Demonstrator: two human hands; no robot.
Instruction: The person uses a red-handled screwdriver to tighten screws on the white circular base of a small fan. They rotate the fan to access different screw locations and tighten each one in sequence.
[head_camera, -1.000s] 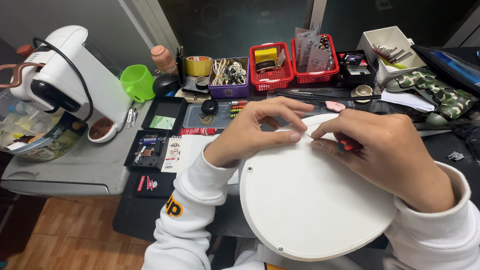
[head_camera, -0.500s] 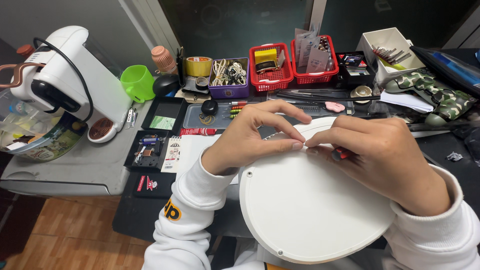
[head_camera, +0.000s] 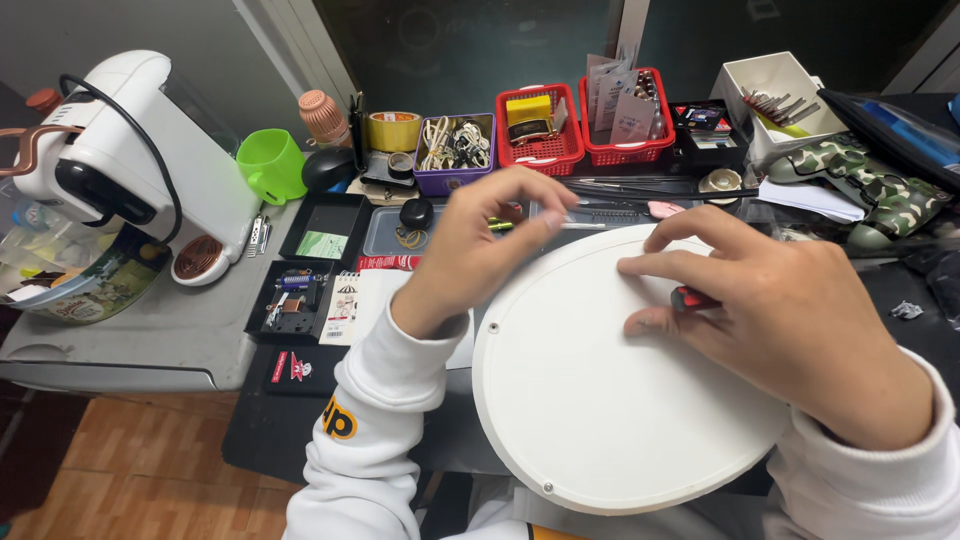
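White round disc (head_camera: 610, 400) lies at the bench (head_camera: 140, 340) front edge. Right hand (head_camera: 790, 310) presses it, grip closed on a red-black tool (head_camera: 692, 297). Left hand (head_camera: 480, 250) hovers, grip loosely open. Red baskets (head_camera: 580, 125) behind hold pale packets (head_camera: 620, 100).

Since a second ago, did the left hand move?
Yes. The left hand lifted off the white round disc, toward the purple basket.

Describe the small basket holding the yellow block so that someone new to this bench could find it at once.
Start at the big white round panel under the hands and look straight up to the row of small baskets along the back of the bench. The one you want is the left red basket, between a purple basket of cords and a second red basket of paper packets. Only it holds a yellow block.
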